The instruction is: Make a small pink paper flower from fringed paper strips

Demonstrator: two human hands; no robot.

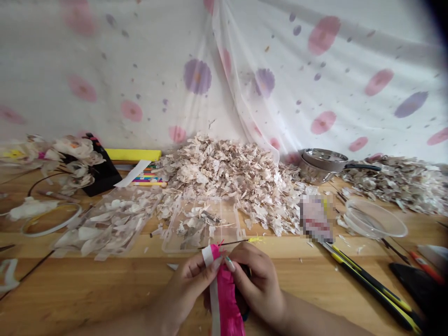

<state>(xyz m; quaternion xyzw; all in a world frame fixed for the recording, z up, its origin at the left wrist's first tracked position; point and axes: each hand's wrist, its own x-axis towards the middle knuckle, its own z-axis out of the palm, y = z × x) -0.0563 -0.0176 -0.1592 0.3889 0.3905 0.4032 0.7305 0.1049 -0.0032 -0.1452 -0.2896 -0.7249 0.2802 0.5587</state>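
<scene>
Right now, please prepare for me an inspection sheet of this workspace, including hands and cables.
Surface: wooden table, some loose flakes on it.
Things in hand: pink strip with whitish edging.
Clutter: large pile of pale flakes, clear tray, metal pans, yellow-and-black-handled tool.
Hands: left hand and right hand pinch the strip's upper end.
Cables: white loop at left; cannot tell if cable.
Surroundings: flower-patterned curtain behind the table.

White cloth (pixel 150 51), printed with pink and purple flowers (pixel 198 77), hangs beyond the right hand (pixel 261 275); folds (pixel 236 93) gathered ahead, slightly left. Plank table (pixel 105 280) below that hand, spreading both sides. Light soft, diffuse.
</scene>
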